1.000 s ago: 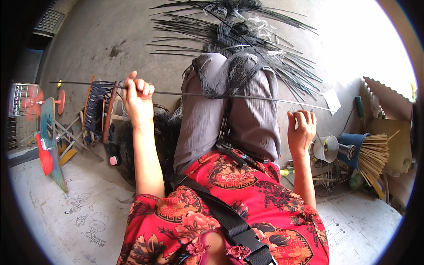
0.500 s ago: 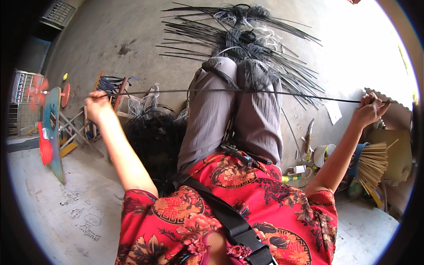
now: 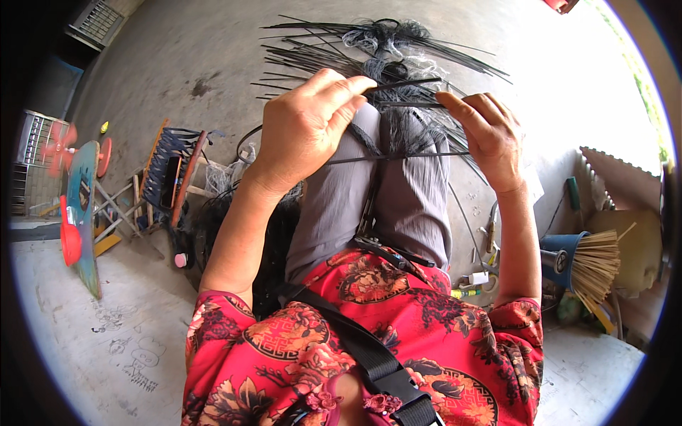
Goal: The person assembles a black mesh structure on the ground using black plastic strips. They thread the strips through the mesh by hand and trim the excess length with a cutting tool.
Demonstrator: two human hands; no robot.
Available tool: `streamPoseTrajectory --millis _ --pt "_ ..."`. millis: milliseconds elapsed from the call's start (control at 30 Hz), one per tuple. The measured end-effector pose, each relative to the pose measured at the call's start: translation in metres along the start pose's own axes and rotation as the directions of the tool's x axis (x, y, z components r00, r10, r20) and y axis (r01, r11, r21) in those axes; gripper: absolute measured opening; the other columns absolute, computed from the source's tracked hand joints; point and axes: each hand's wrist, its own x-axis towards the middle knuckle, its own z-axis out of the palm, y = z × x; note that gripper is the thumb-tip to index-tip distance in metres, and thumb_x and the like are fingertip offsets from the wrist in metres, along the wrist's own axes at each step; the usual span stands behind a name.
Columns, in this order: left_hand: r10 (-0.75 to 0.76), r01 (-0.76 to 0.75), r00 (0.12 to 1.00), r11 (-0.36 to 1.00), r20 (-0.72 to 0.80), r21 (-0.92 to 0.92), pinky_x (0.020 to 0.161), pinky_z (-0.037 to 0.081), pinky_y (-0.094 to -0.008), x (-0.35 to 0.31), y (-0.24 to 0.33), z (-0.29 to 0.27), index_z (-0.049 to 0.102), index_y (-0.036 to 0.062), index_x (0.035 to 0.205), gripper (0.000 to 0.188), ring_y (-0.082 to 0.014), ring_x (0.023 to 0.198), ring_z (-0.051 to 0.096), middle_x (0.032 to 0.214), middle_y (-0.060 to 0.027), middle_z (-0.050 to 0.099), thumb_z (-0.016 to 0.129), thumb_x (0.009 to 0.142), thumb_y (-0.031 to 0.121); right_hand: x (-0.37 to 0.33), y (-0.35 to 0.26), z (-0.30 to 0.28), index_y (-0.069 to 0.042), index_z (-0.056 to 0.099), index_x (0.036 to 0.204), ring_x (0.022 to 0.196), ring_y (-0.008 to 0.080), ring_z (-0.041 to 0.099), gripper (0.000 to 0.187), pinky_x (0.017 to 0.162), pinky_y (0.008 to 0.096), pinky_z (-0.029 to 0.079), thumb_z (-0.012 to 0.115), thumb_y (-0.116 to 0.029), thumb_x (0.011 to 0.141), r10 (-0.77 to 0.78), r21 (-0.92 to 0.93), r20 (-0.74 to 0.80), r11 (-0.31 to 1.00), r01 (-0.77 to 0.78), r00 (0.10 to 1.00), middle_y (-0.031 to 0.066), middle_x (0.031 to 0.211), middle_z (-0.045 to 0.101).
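Observation:
My left hand (image 3: 309,128) is raised over my left knee, thumb and fingers pinched on a flat black strip (image 3: 408,84) whose end points right. Across from it, my right hand (image 3: 490,135) grips a strip end pointing left, just below the first. The strip's slack curves out beyond my left wrist and crosses above my thighs. A tangle of grey-black thread (image 3: 412,131) rests over my right knee. Past my knees, a pile of black strips (image 3: 312,53) mixed with pale thread lies on the floor.
On the left stand a folding stool (image 3: 174,167) with dark straps and a phone on it, and a red fan (image 3: 71,213). A black heap (image 3: 234,234) sits beside my left leg. At right, a blue bucket (image 3: 561,248) stands by a bundle of thin sticks (image 3: 597,259).
Both hands have come inward and up from wide apart, where the strip was stretched straight between them. Its two ends now overlap between my hands, and the rest hangs slack.

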Motion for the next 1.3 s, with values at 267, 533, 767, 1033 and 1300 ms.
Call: streamPoseTrajectory --millis 267,533,767,1033,1300 --pt "-0.007 0.007 1.000 1.000 0.017 -0.013 0.073 0.061 -0.0306 -0.001 0.001 0.009 0.084 0.0039 0.121 0.021 -0.0231 0.078 0.078 0.098 -0.0106 0.084 0.084 0.102 0.013 0.012 -0.005 -0.001 -0.016 0.081 0.125 0.082 0.0258 0.070 0.035 0.073 0.0405 0.057 0.083 -0.008 0.091 -0.005 0.093 -0.045 0.996 0.010 0.999 0.0035 0.087 0.069" --pt "-0.006 0.005 0.997 1.000 0.073 0.009 0.075 0.062 -0.0307 -0.003 -0.004 -0.003 0.082 0.0026 0.122 0.019 -0.0205 0.081 0.080 0.099 -0.0129 0.084 0.077 0.106 0.011 0.027 -0.001 0.006 -0.010 0.082 0.119 0.082 0.0282 0.074 0.030 0.073 0.0401 0.058 0.088 -0.010 0.090 -0.022 0.228 -0.154 0.972 0.057 0.988 0.0076 0.091 0.075" --pt "-0.182 0.309 0.887 0.916 0.424 -0.255 0.089 0.059 -0.0304 0.012 -0.014 -0.040 0.075 -0.0013 0.137 0.031 -0.0154 0.098 0.074 0.105 -0.0073 0.082 0.070 0.108 0.005 0.041 -0.002 0.005 -0.009 0.082 0.113 0.080 0.0273 0.074 0.027 0.069 0.0396 0.058 0.089 -0.009 0.088 -0.116 0.206 -0.159 0.967 0.148 0.980 0.0057 0.089 0.076" --pt "-0.147 0.508 0.671 0.805 0.727 -0.306 0.075 0.055 -0.0260 0.063 -0.013 -0.053 0.079 0.0020 0.122 0.035 -0.0088 0.087 0.069 0.105 -0.0032 0.082 0.057 0.119 0.030 0.064 -0.016 0.002 -0.012 0.082 0.113 0.078 0.0251 0.074 0.025 0.068 0.0386 0.058 0.088 -0.009 0.089 -0.204 0.144 -0.186 0.962 0.232 0.961 0.0035 0.087 0.076" --pt "-0.080 0.675 0.576 0.608 0.813 -0.418 0.056 0.046 -0.0211 0.055 -0.017 -0.040 0.078 -0.0001 0.121 0.039 -0.0056 0.061 0.061 0.080 -0.0025 0.074 0.057 0.119 0.032 0.060 -0.016 0.016 -0.005 0.083 0.121 0.088 0.0269 0.079 0.034 0.076 0.0368 0.061 0.085 -0.001 0.087 -0.299 0.181 -0.103 0.932 0.313 0.949 0.0097 0.101 0.082"
